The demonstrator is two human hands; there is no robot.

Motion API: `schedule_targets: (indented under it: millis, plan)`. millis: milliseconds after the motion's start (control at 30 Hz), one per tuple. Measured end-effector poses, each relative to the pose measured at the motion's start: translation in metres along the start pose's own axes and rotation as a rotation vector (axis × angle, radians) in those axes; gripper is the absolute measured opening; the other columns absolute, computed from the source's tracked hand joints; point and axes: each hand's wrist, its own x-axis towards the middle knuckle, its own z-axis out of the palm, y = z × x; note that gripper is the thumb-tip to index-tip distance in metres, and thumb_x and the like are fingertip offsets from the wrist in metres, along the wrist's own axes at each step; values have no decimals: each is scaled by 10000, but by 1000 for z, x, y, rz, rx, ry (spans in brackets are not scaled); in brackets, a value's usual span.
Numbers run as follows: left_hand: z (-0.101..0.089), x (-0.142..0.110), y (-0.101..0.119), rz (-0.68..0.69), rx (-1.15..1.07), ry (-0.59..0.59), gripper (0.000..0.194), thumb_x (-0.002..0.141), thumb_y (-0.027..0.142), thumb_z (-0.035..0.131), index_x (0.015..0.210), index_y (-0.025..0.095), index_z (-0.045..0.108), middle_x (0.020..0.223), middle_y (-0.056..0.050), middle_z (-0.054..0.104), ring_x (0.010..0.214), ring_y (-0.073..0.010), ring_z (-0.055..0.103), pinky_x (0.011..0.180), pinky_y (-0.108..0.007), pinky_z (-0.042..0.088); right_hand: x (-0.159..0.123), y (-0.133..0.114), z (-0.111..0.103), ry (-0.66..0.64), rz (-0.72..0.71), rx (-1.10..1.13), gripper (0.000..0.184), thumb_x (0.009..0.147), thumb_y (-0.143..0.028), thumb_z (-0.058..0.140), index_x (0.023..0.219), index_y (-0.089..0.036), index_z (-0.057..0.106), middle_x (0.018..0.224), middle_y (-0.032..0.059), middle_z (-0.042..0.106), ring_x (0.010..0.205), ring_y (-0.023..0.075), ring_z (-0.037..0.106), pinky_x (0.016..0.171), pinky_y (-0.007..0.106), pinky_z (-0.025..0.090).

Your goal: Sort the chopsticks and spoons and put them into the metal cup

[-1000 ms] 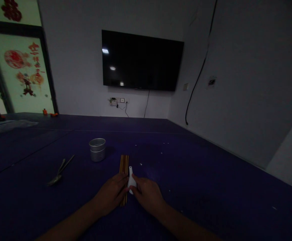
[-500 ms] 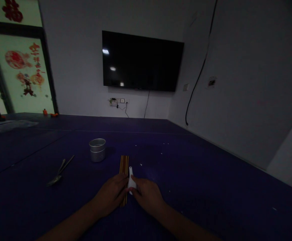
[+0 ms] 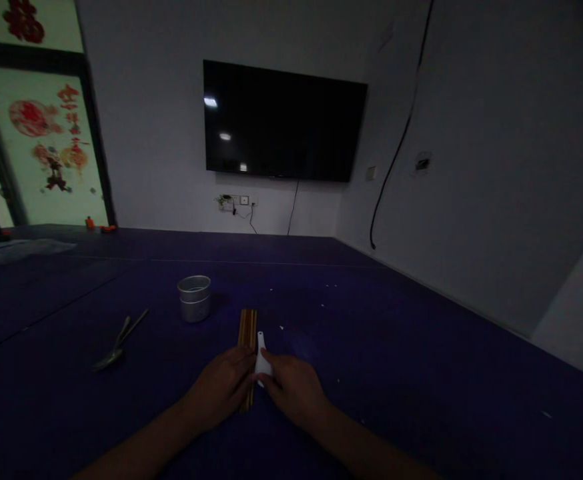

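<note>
A bundle of wooden chopsticks (image 3: 247,327) lies lengthwise on the dark blue tabletop. Across its middle rests my left hand (image 3: 225,385), fingers closed over the sticks and hiding part of them. Just to the right is a white soup spoon (image 3: 263,365), its handle pointing away from me. My right hand (image 3: 294,387) grips this spoon's bowl between thumb and index finger. Both hands almost meet at the spoon's left edge, where the fingertips are dim.
A silver metal cup (image 3: 194,300) stands beyond the chopsticks, to the left. Farther left, metal spoons (image 3: 116,350) lie crossed on the blue table (image 3: 421,373). Small white scraps dot the surface. Plastic sheeting (image 3: 21,250) lies at the far left. A television (image 3: 284,123) hangs on the wall.
</note>
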Motion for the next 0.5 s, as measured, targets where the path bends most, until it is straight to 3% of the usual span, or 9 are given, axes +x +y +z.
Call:
schedule_targets:
  millis: [333, 400, 500]
  plan:
    - [3, 1, -5, 54, 155, 27, 286, 896, 206, 432, 1146, 177, 568, 1133, -82, 629, 1040, -196, 575, 897, -342, 482, 0, 2, 3, 23, -15, 15, 459, 910, -409, 436, 1311, -195, 501, 1100, 113, 669, 948, 233, 630, 811, 310, 443]
    - [-4, 3, -2, -4, 278, 32, 247, 898, 199, 411, 1021, 166, 623, 1004, -84, 658, 937, -204, 597, 813, -340, 499, 0, 1, 2, 21, -6, 12, 457, 902, -394, 448, 1315, -205, 497, 1091, 107, 673, 945, 234, 631, 808, 314, 445]
    - [-24, 5, 2, -248, 535, 3, 276, 880, 157, 390, 792, 147, 651, 785, -94, 644, 810, -240, 595, 670, -340, 476, 0, 0, 1, 11, -1, 12, 455, 896, -365, 451, 1320, -204, 491, 1084, 102, 676, 960, 232, 628, 815, 318, 443]
